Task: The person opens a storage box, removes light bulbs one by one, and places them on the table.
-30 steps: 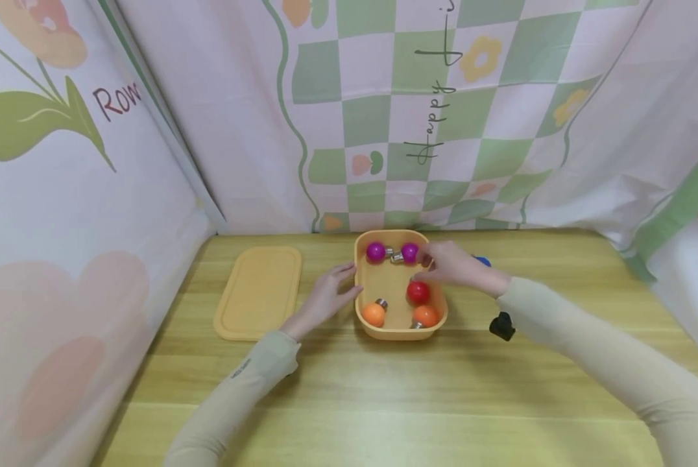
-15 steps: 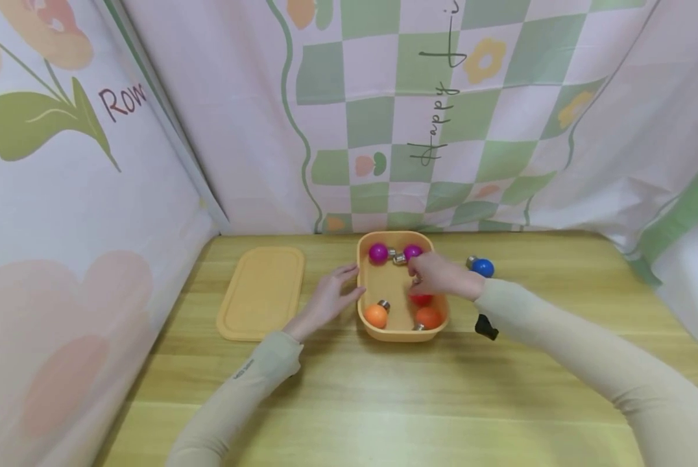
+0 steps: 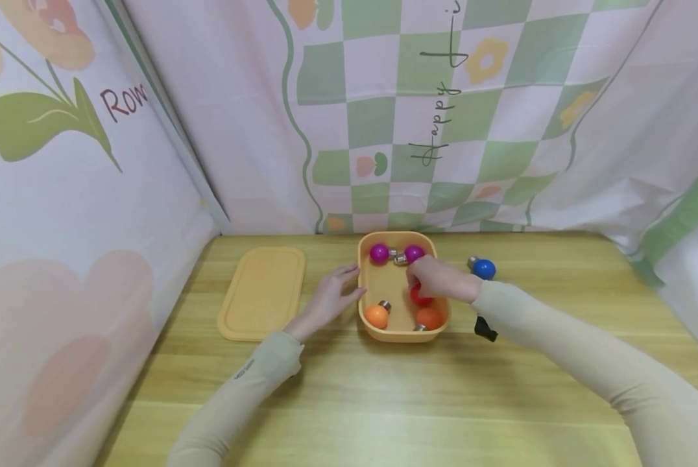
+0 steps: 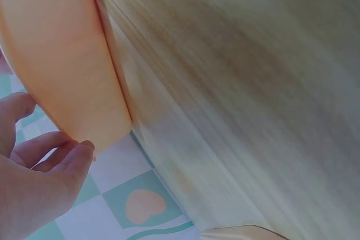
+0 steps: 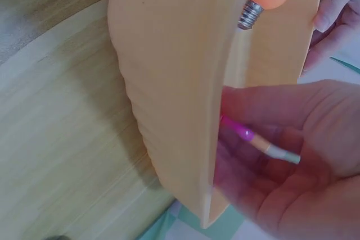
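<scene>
An orange-yellow box (image 3: 404,336) holds two purple bulbs (image 3: 379,253), two orange bulbs (image 3: 377,316) and a red bulb (image 3: 421,296). My left hand (image 3: 325,301) rests loosely spread against the box's left side; in the left wrist view its fingertips touch the rim of the box (image 4: 62,54). Inside the box at the right, my right hand (image 3: 442,279) has its fingers curled down at the red bulb and partly covers it. The right wrist view shows my right hand (image 5: 304,155) reaching over the box wall (image 5: 169,71), which hides the fingertips and the red bulb.
A flat orange-yellow lid (image 3: 263,293) lies left of the box on the wooden table (image 3: 349,402). Right of the box, behind my right wrist, lies a blue bulb (image 3: 484,268). A patterned curtain (image 3: 413,117) hangs along the table's back edge.
My right hand has moved left and slightly down over the red bulb, uncovering the blue bulb on the table. The left hand keeps its place at the box.
</scene>
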Motion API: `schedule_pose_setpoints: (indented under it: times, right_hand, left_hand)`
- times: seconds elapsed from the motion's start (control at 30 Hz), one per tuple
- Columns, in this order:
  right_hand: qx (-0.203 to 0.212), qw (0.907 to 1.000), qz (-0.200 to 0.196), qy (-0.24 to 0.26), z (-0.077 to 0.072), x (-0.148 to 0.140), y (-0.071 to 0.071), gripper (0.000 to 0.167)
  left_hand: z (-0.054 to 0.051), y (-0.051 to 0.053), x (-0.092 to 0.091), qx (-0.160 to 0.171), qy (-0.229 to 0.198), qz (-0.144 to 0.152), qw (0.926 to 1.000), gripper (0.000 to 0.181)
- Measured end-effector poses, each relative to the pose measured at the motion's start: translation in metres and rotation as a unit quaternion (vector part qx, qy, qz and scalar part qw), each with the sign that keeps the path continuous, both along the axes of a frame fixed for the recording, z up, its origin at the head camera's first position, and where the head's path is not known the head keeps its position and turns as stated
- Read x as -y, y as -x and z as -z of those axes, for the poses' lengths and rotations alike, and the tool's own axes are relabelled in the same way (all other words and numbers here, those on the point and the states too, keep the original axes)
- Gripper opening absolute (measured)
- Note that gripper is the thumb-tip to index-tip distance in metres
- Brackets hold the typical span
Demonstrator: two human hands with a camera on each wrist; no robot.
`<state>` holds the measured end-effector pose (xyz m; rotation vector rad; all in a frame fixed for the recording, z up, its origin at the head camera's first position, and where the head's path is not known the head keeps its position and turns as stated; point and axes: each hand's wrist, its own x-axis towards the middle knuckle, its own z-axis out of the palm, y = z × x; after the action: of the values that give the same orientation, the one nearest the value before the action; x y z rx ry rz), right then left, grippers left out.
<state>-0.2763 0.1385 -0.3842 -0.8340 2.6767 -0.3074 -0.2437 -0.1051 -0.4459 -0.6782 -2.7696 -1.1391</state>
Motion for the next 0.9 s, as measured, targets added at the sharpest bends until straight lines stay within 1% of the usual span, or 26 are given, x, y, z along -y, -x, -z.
schedule_pose_setpoints:
  times: [0.13, 0.33, 0.4, 0.67, 0.9]
  right_hand:
    - [-0.001, 0.9998, -0.012, 0.016, 0.002, 0.0, 0.001, 0.014]
    - [-0.036, 0.9989, -0.02, 0.02, 0.006, 0.002, 0.004, 0.013]
    - [-0.04, 0.9988, -0.023, 0.019, 0.008, 0.001, 0.005, 0.014]
    - [-0.004, 0.9999, -0.015, 0.006, 0.012, 0.0, 0.007, 0.017]
    - [-0.014, 0.9979, -0.064, -0.004, 0.012, 0.002, 0.01, 0.024]
  left_hand:
    - [0.0, 0.0, 0.0, -0.003, -0.003, 0.0, 1.0, 0.051]
    - [0.0, -0.001, 0.001, -0.001, 0.001, 0.001, 1.0, 0.051]
    - [0.0, -0.001, 0.001, 0.001, 0.004, 0.001, 1.0, 0.052]
    - [0.001, -0.001, 0.0, 0.008, -0.004, 0.0, 1.0, 0.052]
    - [0.0, 0.0, 0.0, 0.016, 0.002, -0.006, 0.9998, 0.052]
